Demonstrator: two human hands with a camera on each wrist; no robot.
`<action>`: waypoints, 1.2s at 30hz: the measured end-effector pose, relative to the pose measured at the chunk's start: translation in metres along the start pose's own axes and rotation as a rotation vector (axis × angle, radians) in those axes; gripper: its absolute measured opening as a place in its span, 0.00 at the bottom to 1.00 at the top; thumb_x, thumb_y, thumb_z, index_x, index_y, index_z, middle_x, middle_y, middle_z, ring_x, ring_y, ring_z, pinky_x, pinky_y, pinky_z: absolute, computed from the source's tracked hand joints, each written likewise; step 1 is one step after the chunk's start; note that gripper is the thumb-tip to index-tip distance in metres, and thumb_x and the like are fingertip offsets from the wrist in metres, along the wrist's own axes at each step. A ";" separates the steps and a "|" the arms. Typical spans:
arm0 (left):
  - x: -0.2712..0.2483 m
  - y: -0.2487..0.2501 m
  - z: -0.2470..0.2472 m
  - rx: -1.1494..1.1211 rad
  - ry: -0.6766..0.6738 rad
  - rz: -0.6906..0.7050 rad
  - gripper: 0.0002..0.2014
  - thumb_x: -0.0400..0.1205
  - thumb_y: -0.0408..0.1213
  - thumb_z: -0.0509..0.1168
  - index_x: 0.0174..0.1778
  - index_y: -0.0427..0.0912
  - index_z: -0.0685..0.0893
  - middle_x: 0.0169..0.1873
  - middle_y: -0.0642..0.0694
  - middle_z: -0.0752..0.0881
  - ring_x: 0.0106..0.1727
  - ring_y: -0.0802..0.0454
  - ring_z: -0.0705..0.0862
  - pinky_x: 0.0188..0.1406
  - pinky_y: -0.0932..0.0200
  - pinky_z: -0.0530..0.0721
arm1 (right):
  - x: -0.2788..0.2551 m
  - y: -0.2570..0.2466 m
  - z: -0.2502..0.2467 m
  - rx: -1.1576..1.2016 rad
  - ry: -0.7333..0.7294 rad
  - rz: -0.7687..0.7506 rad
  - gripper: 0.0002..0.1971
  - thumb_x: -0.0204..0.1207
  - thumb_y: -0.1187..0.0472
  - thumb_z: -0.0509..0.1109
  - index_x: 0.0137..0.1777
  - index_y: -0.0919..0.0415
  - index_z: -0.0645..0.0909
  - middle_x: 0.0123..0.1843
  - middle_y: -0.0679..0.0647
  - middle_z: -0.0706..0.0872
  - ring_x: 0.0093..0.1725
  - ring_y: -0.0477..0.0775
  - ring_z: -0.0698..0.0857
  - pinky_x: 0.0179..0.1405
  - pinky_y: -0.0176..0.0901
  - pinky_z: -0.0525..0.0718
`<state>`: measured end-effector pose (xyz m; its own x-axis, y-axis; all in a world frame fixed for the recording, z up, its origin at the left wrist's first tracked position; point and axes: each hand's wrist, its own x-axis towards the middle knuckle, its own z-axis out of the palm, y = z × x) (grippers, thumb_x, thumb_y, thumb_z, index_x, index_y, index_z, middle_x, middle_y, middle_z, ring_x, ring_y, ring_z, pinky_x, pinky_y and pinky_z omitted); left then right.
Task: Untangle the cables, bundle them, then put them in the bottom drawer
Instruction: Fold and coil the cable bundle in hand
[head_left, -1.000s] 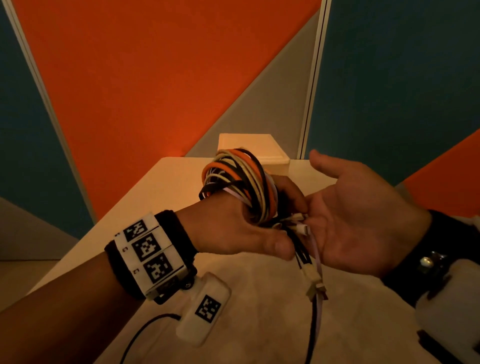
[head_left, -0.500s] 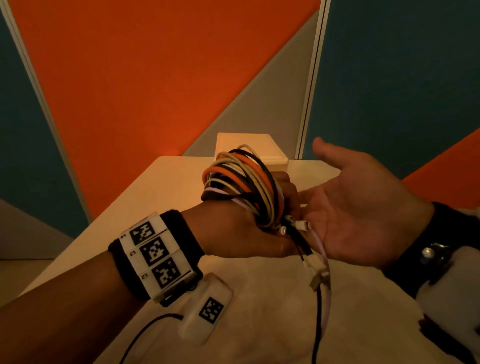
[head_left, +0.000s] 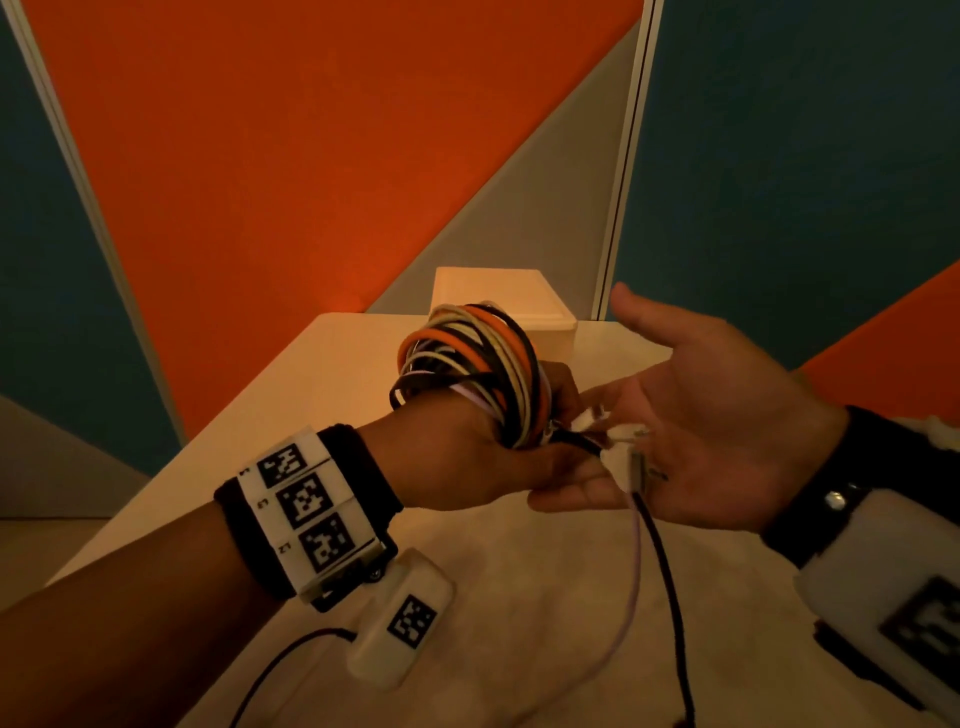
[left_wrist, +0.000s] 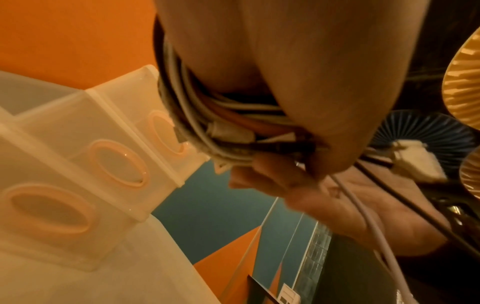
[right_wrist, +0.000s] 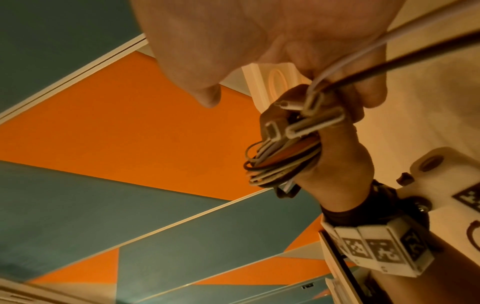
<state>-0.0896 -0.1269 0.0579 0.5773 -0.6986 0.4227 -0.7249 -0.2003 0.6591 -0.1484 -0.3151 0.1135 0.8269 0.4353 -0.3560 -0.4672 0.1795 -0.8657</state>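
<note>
My left hand (head_left: 467, 457) grips a coil of orange, black and cream cables (head_left: 478, 364) above the table, fingers wrapped round it. The same coil (left_wrist: 207, 115) shows under the palm in the left wrist view. My right hand (head_left: 701, 426) lies palm up just right of it, fingers fairly straight and reaching under the left fingers. Several white connectors (head_left: 623, 447) stick out of the coil and rest on those fingers, also seen as plugs (right_wrist: 311, 121) in the right wrist view. A pale tail (head_left: 631, 587) and a black tail (head_left: 670, 597) hang down from there.
A white drawer unit (head_left: 519, 306) with round pulls (left_wrist: 116, 162) stands at the back of the pale table (head_left: 337, 395), right behind the coil. Orange and teal wall panels close off the back. A thin black lead (head_left: 291, 665) runs from my left wrist device.
The connectors that hung below the hands now lie up on my right hand's fingers. My left hand has lifted the coil slightly, and the right hand has slid further under it.
</note>
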 end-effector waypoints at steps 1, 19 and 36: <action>0.000 0.001 0.001 -0.015 0.033 0.003 0.06 0.81 0.40 0.72 0.47 0.45 0.82 0.37 0.45 0.87 0.38 0.48 0.87 0.36 0.43 0.87 | -0.001 -0.001 0.001 -0.001 -0.017 -0.003 0.44 0.76 0.28 0.57 0.71 0.69 0.82 0.64 0.70 0.87 0.63 0.70 0.87 0.76 0.71 0.73; -0.001 -0.011 0.010 -1.251 -0.076 -0.327 0.07 0.81 0.35 0.64 0.38 0.42 0.74 0.30 0.48 0.77 0.25 0.54 0.78 0.44 0.51 0.79 | 0.008 -0.072 0.011 -1.944 0.256 -0.711 0.25 0.73 0.48 0.78 0.69 0.34 0.77 0.42 0.36 0.82 0.40 0.30 0.79 0.35 0.31 0.68; -0.006 -0.002 0.009 -1.353 -0.129 -0.405 0.09 0.81 0.39 0.67 0.38 0.41 0.77 0.28 0.49 0.79 0.22 0.55 0.79 0.40 0.54 0.79 | 0.041 -0.003 -0.026 -2.001 0.115 -1.197 0.34 0.79 0.49 0.56 0.87 0.48 0.60 0.89 0.56 0.57 0.89 0.59 0.49 0.82 0.76 0.48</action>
<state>-0.0952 -0.1284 0.0488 0.5639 -0.8241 0.0530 0.4367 0.3521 0.8278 -0.1053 -0.3206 0.0927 0.4402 0.7855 0.4350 0.7756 -0.5767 0.2565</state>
